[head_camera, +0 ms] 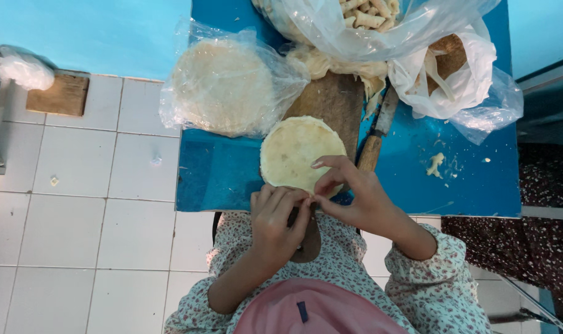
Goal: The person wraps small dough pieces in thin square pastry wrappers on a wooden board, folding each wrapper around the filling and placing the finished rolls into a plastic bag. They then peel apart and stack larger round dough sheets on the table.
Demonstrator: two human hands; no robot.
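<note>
blue bench (455, 179) fills the upper middle of the view, white tiled floor (77, 216) to its left. on the bench, large clear bags: one of rolled pastry pieces (368, 15) at the top edge, one holding a stack of round wrappers (223, 86) at left, a white bag (455, 80) at right. a wooden board (331, 99) runs from the bench's far side toward the person, a knife (377, 133) lying along its right edge, handle toward the person. on the board's near end sits a loose stack of round pale wrappers (300, 151), flat, no long axis (a disc). both hands meet at the stack's near edge, just at the bench lip: right hand (349, 192) is on the stack, fingers pinched together over its rim; left hand (278, 216) is just below, fingers curled in against the right. what the pinch holds is hidden; cannot tell if a sheet is caught. stack lies directly ahead of both hands, right nearer.
</note>
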